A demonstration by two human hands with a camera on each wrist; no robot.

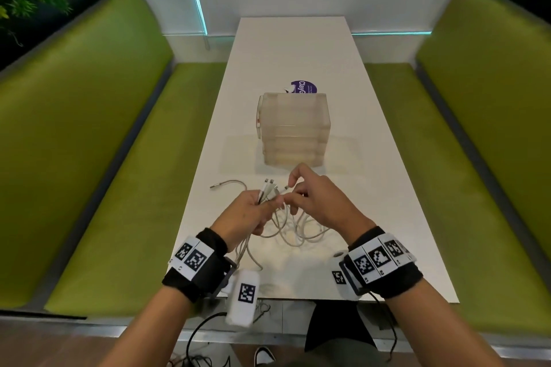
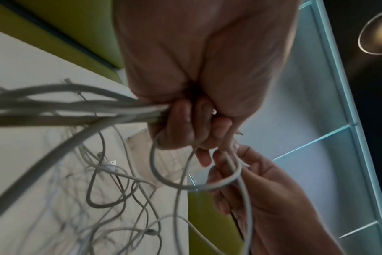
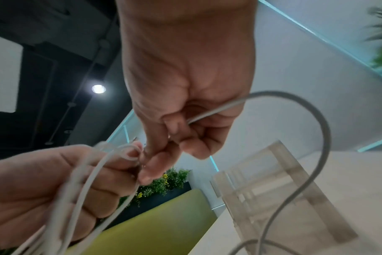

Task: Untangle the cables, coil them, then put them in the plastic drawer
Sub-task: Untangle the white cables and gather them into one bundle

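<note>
The cables [image 1: 286, 226] are lying in a loose white tangle on the near end of the table [image 1: 372, 158], with several strands rising into your left hand [image 1: 247, 211] and one into your right hand [image 1: 316, 199]. The plastic drawer [image 1: 293, 128] is standing just beyond your hands, all its drawers closed as far as the head view shows.

You are risking a tighter knot here: the left wrist view shows a loop [image 2: 194, 172] hanging below your fingers, and if you are pulling the single strand while the bundle is clamped, that loop could cinch down rather than slide free. The connector ends [image 1: 269, 185] are sticking up out of your left fist, and a hard tug could bend them or snag one on a neighbouring strand. The slack on the table could also drag off the near edge.

Your left hand is curling firmly round the gathered bundle, knuckles up, raised a little above the table. Your right hand is pinching one thin cable between thumb and fingertips, its other fingers bent, close against your left fingers. Both wrists are hovering clear of the surface.
</note>
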